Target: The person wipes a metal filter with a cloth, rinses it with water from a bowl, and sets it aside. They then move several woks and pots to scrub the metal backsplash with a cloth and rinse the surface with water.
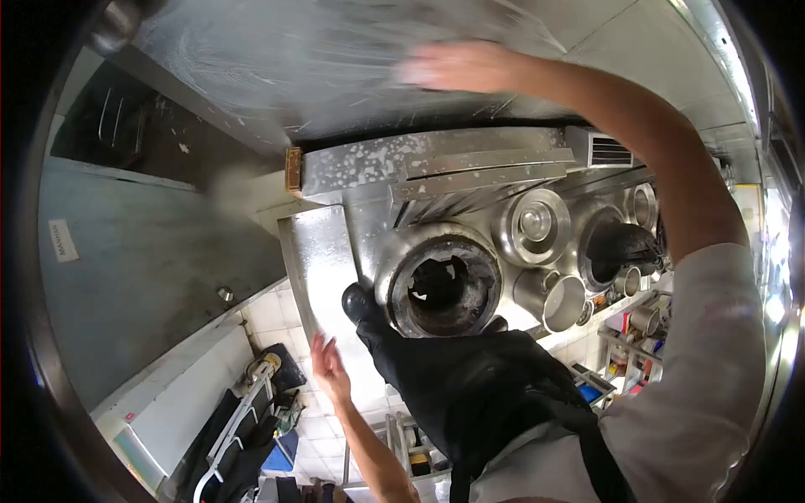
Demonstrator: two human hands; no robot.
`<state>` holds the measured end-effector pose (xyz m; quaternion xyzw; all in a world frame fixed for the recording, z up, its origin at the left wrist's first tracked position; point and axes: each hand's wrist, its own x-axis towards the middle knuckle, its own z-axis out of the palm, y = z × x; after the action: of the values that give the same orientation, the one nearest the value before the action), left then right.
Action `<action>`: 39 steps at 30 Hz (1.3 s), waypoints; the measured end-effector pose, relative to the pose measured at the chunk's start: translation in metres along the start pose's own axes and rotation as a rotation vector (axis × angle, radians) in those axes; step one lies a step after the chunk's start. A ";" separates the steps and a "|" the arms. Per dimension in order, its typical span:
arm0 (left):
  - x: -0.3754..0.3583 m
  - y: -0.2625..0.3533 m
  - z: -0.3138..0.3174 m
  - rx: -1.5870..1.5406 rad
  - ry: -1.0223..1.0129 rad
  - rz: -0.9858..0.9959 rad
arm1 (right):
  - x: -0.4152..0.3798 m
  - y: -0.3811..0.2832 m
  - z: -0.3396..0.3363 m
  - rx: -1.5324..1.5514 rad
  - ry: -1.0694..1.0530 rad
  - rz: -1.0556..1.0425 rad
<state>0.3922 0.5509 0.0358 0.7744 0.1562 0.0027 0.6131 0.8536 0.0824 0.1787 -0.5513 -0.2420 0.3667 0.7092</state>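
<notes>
My right hand (457,67) reaches up against the metal wall panel (277,59), which is streaked with whitish foam. That hand is smeared by motion, and whether it holds anything cannot be made out. Lower down, my left hand (329,369) is raised beside the steel counter (323,260), fingers apart and nothing in them. Foam spots dot the steel ledge (360,164) below the panel. My black shoe (357,303) rests at the edge of the counter, next to the round burner opening (444,283).
Steel pots (550,298) and a lidded pan (534,225) stand right of the burner. A grey door (134,251) is at the left. Below are a white appliance (180,394), a white metal frame (235,427) and shelves with containers (625,360).
</notes>
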 end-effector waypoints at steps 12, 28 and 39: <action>0.037 0.007 0.091 -0.097 -0.121 -0.081 | 0.008 -0.114 0.061 -2.645 0.023 -0.645; 0.100 0.019 0.163 0.083 0.198 0.084 | 0.080 0.029 0.037 -2.109 -0.074 -0.650; 0.145 0.015 0.032 0.025 0.145 0.075 | 0.134 0.023 0.061 -1.192 -0.229 -0.269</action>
<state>0.5403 0.5528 0.0151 0.7851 0.1713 0.0798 0.5898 0.8845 0.2271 0.1656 -0.7744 -0.5471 0.1328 0.2887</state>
